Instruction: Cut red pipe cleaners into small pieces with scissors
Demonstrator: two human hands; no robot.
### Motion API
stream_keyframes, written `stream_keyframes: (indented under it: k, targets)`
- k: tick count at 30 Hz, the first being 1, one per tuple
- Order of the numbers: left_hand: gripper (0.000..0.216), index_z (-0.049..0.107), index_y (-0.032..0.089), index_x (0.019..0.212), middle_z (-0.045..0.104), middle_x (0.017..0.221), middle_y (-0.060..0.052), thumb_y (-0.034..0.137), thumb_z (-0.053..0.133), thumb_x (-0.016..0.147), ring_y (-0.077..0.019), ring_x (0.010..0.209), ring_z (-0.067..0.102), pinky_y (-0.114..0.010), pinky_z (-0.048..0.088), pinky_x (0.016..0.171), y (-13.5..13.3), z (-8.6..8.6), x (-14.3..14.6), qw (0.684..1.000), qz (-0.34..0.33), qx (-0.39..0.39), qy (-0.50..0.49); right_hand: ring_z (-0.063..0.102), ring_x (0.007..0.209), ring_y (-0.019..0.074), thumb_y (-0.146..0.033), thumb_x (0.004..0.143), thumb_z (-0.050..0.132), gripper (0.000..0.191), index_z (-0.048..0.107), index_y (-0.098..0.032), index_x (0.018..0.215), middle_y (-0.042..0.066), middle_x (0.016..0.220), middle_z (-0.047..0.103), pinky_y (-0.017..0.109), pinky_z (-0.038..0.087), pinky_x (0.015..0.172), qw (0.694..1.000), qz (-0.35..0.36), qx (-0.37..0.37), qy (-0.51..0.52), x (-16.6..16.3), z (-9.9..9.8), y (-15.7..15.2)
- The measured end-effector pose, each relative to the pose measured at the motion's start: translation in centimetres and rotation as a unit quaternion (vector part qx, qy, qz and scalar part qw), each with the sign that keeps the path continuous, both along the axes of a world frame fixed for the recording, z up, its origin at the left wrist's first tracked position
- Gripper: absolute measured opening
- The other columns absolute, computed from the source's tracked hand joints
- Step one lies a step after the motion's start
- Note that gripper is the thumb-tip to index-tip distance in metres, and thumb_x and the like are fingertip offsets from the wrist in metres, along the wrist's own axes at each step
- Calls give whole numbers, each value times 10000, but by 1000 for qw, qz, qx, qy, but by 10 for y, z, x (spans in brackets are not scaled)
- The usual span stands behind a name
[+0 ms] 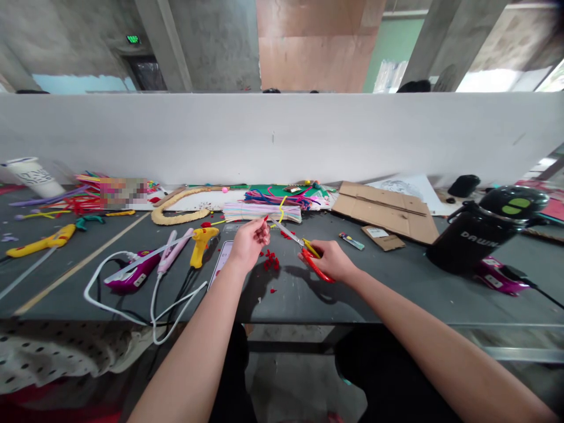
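Scissors (296, 239) with red and yellow handles are in the right hand (332, 260), just on the near side of the bundle of pale pipe cleaners (262, 212), with the blades pointing up and left toward it. That hand is closed around the handles; whether the blades are parted or together I cannot tell. On the near side of the same bundle, the left hand (251, 242) has its fingertips pinched on a small red piece (266, 218), close to the blade tips; its far end is too small to make out. The scissors look rigid and fairly light, with smooth metal blades, so the handles seem the sure place to hold, fingers well behind the pivot. The red piece looks soft and nearly weightless, probably fuzzy, easily bent or dropped; a light pinch at one end should do, leaving the other end free of the fingers. More red bits (271, 260) lie loose on the grey table (304, 308), nearer the person than the bundle. A phone (224, 254) also lies on the bundle's near side, toward its left end, with a yellow glue gun (201, 244) to the bundle's left and a piece of cardboard (383, 208) to its right.
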State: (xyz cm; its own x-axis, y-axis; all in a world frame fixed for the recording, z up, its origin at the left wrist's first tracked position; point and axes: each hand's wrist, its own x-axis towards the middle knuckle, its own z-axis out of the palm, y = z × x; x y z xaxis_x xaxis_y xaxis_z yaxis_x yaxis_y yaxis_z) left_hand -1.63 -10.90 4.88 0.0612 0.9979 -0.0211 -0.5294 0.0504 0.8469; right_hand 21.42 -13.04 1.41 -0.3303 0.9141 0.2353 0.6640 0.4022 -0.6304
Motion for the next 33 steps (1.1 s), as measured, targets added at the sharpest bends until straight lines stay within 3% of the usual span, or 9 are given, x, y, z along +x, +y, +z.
stream_keyframes:
  k: [33]
  targets:
    - [186,565,130,661,486,611,9,245,696,726,-64,514,434,-206,353,476,0,0,2,999,-9,-29,-21,273,597,100,-505,805,562,408,408,-192,594,-51,583,333,258,216,535,1000,-2,-2,11,0,-3,2]
